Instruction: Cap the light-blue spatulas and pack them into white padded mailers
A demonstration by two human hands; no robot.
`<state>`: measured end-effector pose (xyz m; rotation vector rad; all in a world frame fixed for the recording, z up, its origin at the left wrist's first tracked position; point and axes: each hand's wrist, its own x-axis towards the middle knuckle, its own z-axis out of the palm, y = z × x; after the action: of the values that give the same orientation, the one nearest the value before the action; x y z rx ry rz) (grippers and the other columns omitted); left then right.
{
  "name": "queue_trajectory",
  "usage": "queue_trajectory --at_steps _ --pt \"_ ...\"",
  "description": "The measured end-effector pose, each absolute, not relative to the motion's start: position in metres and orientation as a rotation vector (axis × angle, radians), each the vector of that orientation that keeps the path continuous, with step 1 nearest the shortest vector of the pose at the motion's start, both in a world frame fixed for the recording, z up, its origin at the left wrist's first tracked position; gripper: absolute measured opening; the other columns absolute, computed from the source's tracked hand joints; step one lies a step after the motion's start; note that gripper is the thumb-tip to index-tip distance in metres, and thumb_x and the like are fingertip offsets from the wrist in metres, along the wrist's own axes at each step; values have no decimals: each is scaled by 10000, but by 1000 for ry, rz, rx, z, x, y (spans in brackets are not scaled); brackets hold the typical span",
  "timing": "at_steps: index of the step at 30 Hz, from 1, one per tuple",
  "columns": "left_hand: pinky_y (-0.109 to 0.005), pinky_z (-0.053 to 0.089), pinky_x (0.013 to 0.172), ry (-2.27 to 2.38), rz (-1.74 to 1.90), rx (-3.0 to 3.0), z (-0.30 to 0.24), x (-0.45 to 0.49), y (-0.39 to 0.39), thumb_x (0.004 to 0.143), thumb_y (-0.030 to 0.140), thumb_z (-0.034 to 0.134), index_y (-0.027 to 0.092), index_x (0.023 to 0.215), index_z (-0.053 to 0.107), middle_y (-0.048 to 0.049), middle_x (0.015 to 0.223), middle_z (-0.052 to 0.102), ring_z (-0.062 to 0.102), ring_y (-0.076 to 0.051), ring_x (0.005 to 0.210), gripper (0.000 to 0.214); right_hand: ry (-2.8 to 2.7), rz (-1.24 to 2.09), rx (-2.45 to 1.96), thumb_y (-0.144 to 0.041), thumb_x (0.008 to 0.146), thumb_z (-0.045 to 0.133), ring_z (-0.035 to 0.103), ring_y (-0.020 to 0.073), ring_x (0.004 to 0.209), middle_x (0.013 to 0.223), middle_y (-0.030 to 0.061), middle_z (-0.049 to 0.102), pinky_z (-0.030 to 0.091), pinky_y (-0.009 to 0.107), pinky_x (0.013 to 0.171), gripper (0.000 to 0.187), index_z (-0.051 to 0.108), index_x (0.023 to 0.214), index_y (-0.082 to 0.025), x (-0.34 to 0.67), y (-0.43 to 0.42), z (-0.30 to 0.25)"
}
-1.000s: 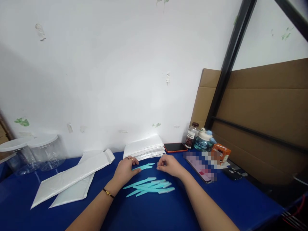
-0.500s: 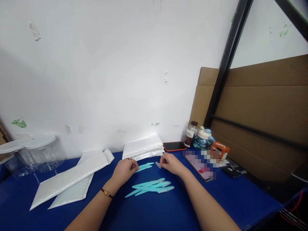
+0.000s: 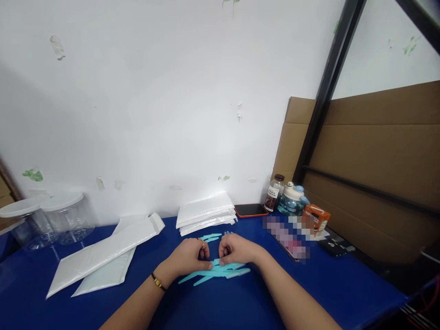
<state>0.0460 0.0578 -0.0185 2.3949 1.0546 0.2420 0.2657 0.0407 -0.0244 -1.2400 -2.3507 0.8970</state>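
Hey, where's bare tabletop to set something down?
The blue tabletop is bare right of the right forearm, on the near side of the flat black object, and between it and the left forearm, nearer than the turquoise plastic sticks. It's crowded at the back right: brown-capped clear bottle, translucent blue jug, orange box.

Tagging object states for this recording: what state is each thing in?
Left hand: fingers curled, at the nearer teal tools; grip unclear
Right hand: fingers curled, same pile; grip unclear
Nearer teal tools: overlapping
Farther teal tools: lying, partly hidden
Stacked white mailers: piled flat
Loose white mailers: crossed, lying
Orange-edged phone: flat, screen dark
Brown-capped bottle: upright, capped
Clear containers: upright, lidded
Orange box: standing
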Motion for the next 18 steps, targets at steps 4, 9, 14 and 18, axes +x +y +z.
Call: queue_trajectory --at_steps 4,9,14,18 --pt "-201 308 506 1118 193 2401 -19 46 63 736 402 529 198 727 636 26 648 612 509 -101 567 231 -2267 894 -1274 -295 690 674 493 87 584 703 -6 578 371 171 508 152 650 728 -149 270 45 -28" --pt "-222 335 600 1333 382 2493 -15 34 76 764 364 508 214 739 644 3 750 651 558 -133 688 205 -2123 604 -1480 -222 685 665 509 101 616 721 5 591 365 183 539 82 636 683 -145 292 57 -29" --pt "-249 355 701 1453 493 2544 -16 30 80 761 337 533 227 814 649 -9 832 648 569 -163 800 168 -2048 485 -1565 -185 673 653 536 117 658 766 26 614 380 189 569 41 654 691 -148 297 58 -28" --pt "-233 372 701 1279 482 2520 -14 38 71 736 396 568 221 843 643 -9 863 636 561 -155 805 219 -2257 845 -1397 -274 660 684 512 95 571 655 -8 593 369 171 505 141 681 730 -152 289 50 -28"
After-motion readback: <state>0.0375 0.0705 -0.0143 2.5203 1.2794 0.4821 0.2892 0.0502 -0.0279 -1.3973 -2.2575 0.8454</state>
